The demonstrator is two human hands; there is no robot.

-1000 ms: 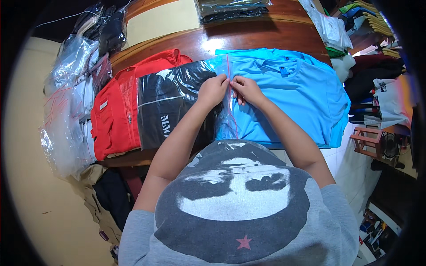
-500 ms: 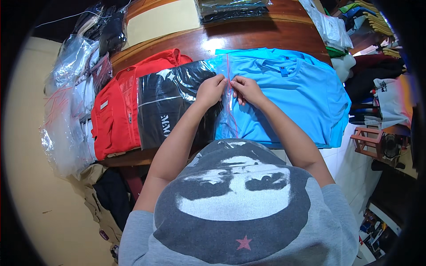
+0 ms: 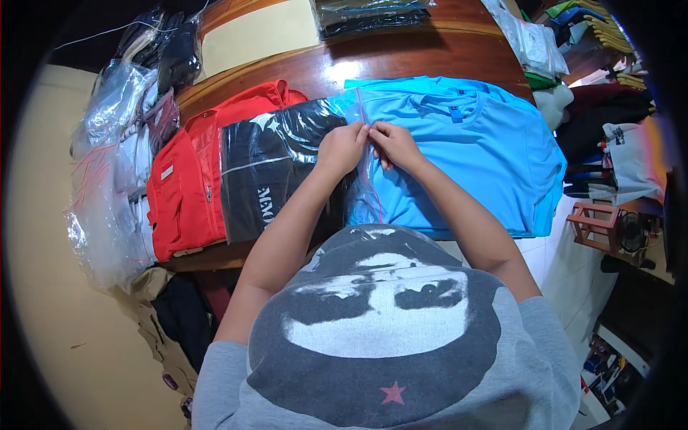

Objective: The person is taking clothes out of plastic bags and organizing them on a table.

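Note:
A clear plastic bag (image 3: 283, 168) holding a folded black garment lies on the wooden table (image 3: 401, 61). Its open end has a red zip strip (image 3: 369, 168) that overlaps a flat light-blue shirt (image 3: 476, 154). My left hand (image 3: 342, 147) pinches the strip near its far end. My right hand (image 3: 394, 143) pinches the same strip just beside it, fingertips almost touching. Both hands sit over the seam between the bag and the blue shirt.
A red garment (image 3: 188, 179) lies left of the bag. Bagged clothes (image 3: 118, 165) pile at the table's left end. A cream board (image 3: 258, 32) and a dark bagged garment (image 3: 373, 14) lie at the far side. Stacked clothes (image 3: 602, 43) and a small wooden stool (image 3: 598, 226) stand right.

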